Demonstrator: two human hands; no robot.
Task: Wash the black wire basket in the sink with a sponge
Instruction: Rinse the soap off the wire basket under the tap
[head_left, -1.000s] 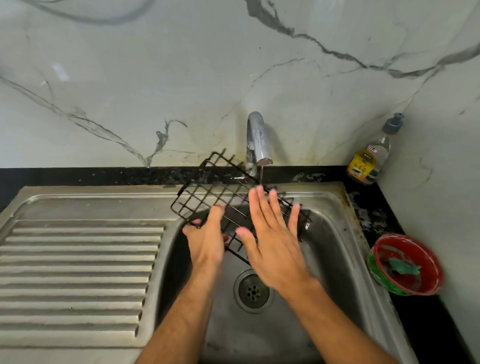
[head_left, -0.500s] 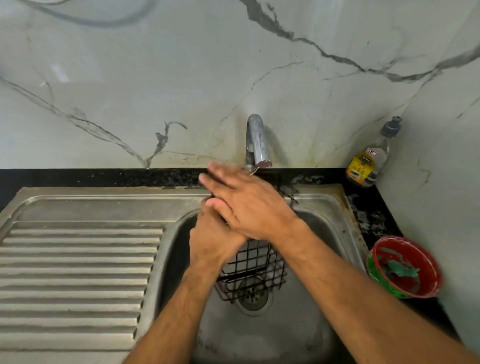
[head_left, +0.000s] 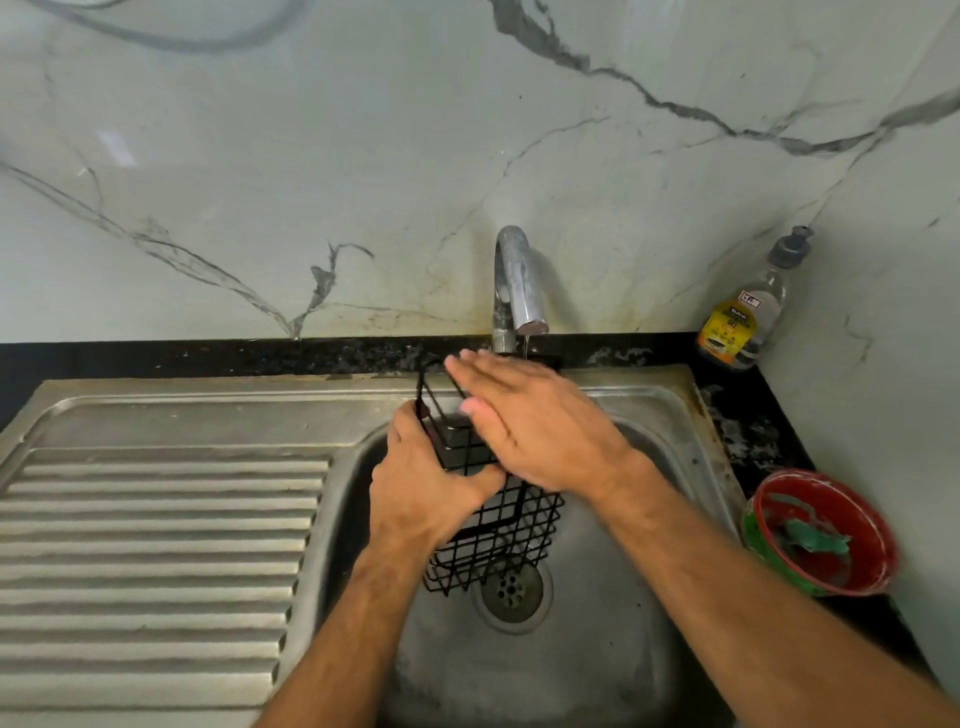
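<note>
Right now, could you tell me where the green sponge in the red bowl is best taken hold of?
Probably pinch the green sponge across its raised middle, coming straight down from above: it lies flat and loose in the red bowl, whose walls block any sideways approach. The right hand is nearer.

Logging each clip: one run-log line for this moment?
left hand grips wire basket | right hand flat on it | tap trickling | sponge unused
</note>
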